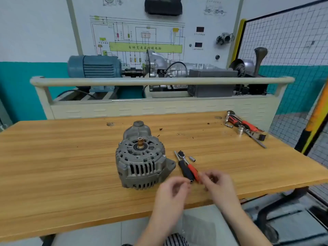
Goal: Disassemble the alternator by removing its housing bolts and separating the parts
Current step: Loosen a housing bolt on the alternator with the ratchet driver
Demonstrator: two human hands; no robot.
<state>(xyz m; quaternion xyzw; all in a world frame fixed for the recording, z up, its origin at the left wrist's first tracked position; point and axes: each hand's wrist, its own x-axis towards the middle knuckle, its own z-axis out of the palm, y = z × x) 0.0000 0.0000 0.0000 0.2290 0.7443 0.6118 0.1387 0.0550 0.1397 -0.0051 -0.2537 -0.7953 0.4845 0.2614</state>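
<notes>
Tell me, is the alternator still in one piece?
Yes, whole: the alternator stands on the table, shaft up, both housing halves together.

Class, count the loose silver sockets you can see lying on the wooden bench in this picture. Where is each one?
2. One small socket lies just right of the ratchet beside the alternator. A larger socket stands among the tools at the bench's far right corner. Others may be hidden there.

The alternator [142,157] is a grey cast-metal unit with slotted vents around its housing, standing on end near the middle of the wooden bench, its brass-coloured shaft [140,143] pointing up. A mounting ear [171,165] juts to the right, and a rounded grey cap [137,130] sits at its far side.
</notes>
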